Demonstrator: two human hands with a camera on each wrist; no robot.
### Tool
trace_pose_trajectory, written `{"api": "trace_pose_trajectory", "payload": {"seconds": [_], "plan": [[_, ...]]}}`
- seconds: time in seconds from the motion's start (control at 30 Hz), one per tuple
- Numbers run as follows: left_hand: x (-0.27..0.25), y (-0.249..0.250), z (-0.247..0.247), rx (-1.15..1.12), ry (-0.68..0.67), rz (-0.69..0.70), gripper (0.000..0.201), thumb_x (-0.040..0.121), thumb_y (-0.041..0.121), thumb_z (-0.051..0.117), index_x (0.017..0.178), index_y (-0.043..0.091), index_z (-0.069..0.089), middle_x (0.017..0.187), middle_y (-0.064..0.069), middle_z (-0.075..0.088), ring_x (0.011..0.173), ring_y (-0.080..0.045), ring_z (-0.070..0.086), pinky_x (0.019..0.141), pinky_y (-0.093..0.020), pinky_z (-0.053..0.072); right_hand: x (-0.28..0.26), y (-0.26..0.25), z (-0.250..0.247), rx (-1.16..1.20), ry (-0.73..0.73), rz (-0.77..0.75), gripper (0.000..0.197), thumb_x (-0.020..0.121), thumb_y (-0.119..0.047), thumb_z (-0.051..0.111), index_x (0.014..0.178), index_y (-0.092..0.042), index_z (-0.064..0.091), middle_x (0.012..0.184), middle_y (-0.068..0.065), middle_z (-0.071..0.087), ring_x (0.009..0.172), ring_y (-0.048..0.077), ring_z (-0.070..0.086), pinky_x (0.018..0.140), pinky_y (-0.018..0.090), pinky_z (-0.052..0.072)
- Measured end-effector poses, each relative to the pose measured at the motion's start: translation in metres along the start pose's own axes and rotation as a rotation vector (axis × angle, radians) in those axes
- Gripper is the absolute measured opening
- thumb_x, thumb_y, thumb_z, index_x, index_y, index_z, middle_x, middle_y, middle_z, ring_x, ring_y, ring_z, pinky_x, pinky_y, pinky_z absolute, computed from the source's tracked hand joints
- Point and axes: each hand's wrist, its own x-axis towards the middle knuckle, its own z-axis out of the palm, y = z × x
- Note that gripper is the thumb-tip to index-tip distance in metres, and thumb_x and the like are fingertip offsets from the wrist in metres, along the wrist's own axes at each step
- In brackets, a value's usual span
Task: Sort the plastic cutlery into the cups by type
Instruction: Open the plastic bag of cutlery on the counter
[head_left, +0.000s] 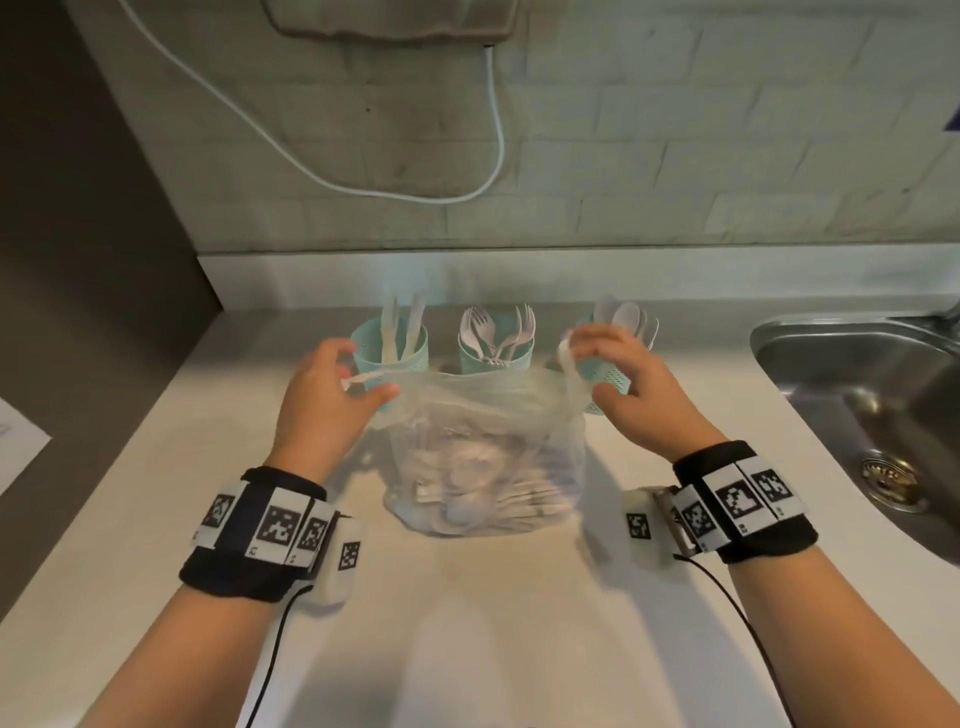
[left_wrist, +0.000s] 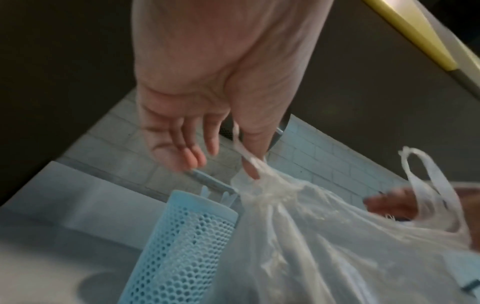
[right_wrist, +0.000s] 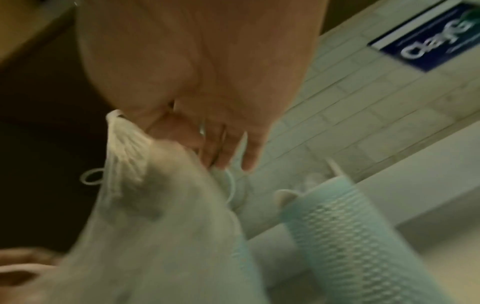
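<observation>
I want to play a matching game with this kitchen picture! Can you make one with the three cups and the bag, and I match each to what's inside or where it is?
Things:
1. left teal perforated plastic cup
2. middle teal perforated plastic cup
3. right teal perforated plastic cup
4. clear plastic bag

Matches:
A. white plastic spoons
B. held by the left hand and right hand
C. cream plastic knives
D. white plastic forks

Pairs: 1-C, 2-D, 3-A, 4-B
</observation>
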Motion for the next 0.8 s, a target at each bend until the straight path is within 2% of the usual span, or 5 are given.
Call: {"api": "trace_pose_trajectory", "payload": {"seconds": [0.1, 0.23, 0.53, 0.67, 0.8], "plan": [[-0.013, 0.026, -0.001, 0.013, 0.165, 0.400, 0.054, 0.076, 0.010, 0.065, 0.128, 0.016, 0.049, 0.129, -0.008, 0.043, 0.123, -0.022, 0.036, 0.105, -0.034, 0.029, 0.005, -0.026, 0.013, 0.084, 0.108, -0.212, 0.042, 0.071, -0.003, 0.039, 0.099, -0.014, 0.068, 0.114, 0.003, 0.065, 0.116, 0.014, 0.055, 0.105, 0.025, 0.037], [-0.024, 0.048, 0.010, 0.189, 0.014, 0.852, 0.041, 0.074, 0.011, 0.045, 0.109, 0.018, 0.063, 0.123, 0.000, 0.058, 0.122, -0.019, 0.040, 0.105, -0.035, 0.022, 0.013, -0.042, 0.033, -0.062, -0.193, -0.129, 0.026, 0.094, -0.020, 0.043, 0.105, -0.015, 0.067, 0.103, 0.001, 0.071, 0.099, 0.015, 0.065, 0.091, 0.030, 0.048], [-0.016, 0.022, 0.033, 0.633, -0.513, 0.369, 0.037, 0.091, 0.053, 0.044, 0.077, 0.023, 0.063, 0.112, 0.003, 0.061, 0.118, -0.019, 0.044, 0.107, -0.042, 0.011, 0.006, -0.020, 0.036, -0.732, -0.536, -0.014, 0.037, 0.084, -0.038, 0.064, 0.121, -0.031, 0.063, 0.108, -0.002, 0.068, 0.111, 0.019, 0.047, 0.099, 0.033, 0.026], [-0.018, 0.006, 0.031, 0.271, -0.524, 0.214, 0.044, 0.087, 0.050, 0.055, 0.057, 0.019, 0.062, 0.141, 0.005, 0.048, 0.134, -0.017, 0.036, 0.115, -0.044, 0.015, 0.000, -0.006, 0.031, -0.653, -0.345, -0.020, 0.015, 0.079, -0.023, 0.073, 0.092, -0.019, 0.075, 0.098, 0.001, 0.066, 0.106, 0.026, 0.048, 0.092, 0.037, 0.035], [-0.024, -0.009, 0.018, -0.365, -0.432, -0.075, 0.043, 0.092, 0.038, 0.054, 0.059, 0.017, 0.072, 0.102, 0.004, 0.073, 0.104, -0.012, 0.062, 0.099, -0.032, 0.043, -0.012, 0.006, 0.028, -0.437, -0.265, 0.103, 0.021, 0.076, -0.012, 0.076, 0.097, -0.014, 0.076, 0.106, 0.005, 0.060, 0.104, 0.025, 0.050, 0.089, 0.025, 0.035]]}}
